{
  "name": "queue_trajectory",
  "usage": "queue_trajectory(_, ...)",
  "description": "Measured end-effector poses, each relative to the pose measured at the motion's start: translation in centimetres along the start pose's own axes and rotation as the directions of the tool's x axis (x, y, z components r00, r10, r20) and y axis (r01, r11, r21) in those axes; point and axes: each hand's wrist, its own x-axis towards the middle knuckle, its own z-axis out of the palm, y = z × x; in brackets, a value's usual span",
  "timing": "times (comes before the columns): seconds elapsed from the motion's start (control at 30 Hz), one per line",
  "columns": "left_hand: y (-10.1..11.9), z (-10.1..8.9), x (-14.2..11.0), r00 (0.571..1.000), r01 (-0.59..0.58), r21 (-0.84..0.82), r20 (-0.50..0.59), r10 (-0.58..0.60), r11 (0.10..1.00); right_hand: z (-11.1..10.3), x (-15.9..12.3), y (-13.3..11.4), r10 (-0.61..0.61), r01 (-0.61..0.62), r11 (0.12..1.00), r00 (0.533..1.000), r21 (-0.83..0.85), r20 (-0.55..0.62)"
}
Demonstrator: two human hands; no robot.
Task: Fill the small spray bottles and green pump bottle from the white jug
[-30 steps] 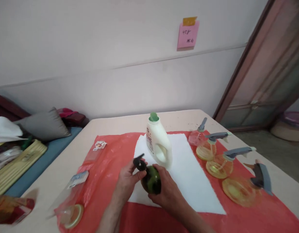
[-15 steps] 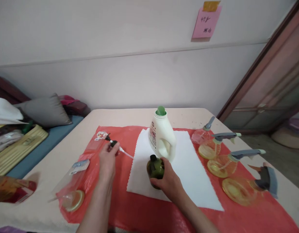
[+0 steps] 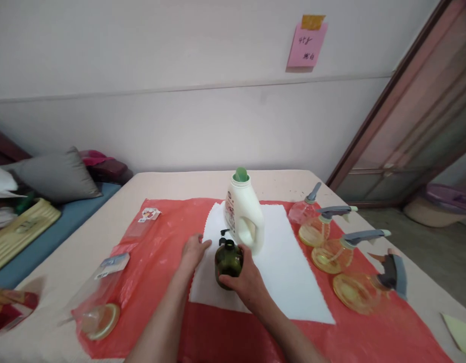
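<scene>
My right hand [image 3: 250, 282] is wrapped around a round dark green bottle [image 3: 226, 264] with an open neck, upright on the white cloth [image 3: 286, 272]. Just left of the cloth's edge, my left hand [image 3: 194, 250] holds nothing, thumb and fingers apart. A black pump head [image 3: 224, 233] shows behind the green bottle, its lower part hidden. Beyond it stands a large cream detergent jug [image 3: 248, 206] with a handle; something green [image 3: 241, 175] sits in its mouth.
Along the right of the red sheet [image 3: 168, 227] are several spray bottles [image 3: 337, 254]. To the left lie a clear plastic pouch [image 3: 104, 282] and a round yellowish-rimmed container [image 3: 102, 322]. A red and orange package [image 3: 13, 307] is at the far left.
My left hand has moved right towards the green bottle and let go of the pump, which is now behind the bottle. My right hand stays on the bottle. The view has shifted slightly.
</scene>
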Motion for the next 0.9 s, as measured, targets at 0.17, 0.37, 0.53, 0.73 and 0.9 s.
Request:
queue_trajectory(0.17, 0.9, -2.2, -2.1, 0.992, -0.127, -0.008, -0.012, 0.127, 0.992, 1.3, -0.5, 2.5, -0.181, 0.189, 0.962, 0.982, -0.199, 0.059)
queue_trajectory(0.37, 0.9, -2.9, -3.6, 0.975, -0.216, 0.072, 0.075, 0.210, 0.974, -0.4, -1.0, 1.1, -0.214, 0.205, 0.925, 0.977, -0.321, 0.009)
queue_trajectory(0.53, 1.3, -0.9, -4.0, 0.933, -0.327, 0.203, 0.224, 0.282, 0.923, -5.7, -0.3, -0.6, 0.076, -0.098, 0.975, 0.990, -0.201, -0.116)
queue_trajectory(0.73, 2.2, 3.8, -5.4, 0.870, -0.436, 0.303, 0.384, 0.310, 0.848, -6.6, 0.3, 0.5, 0.065, -0.082, 0.982, 0.993, -0.172, -0.098)
queue_trajectory(0.9, 1.5, 3.4, -4.6, 0.901, -0.400, 0.403, 0.338, 0.273, 0.823, -4.3, 0.1, 0.3, 0.049, -0.051, 0.990, 0.999, -0.128, -0.020)
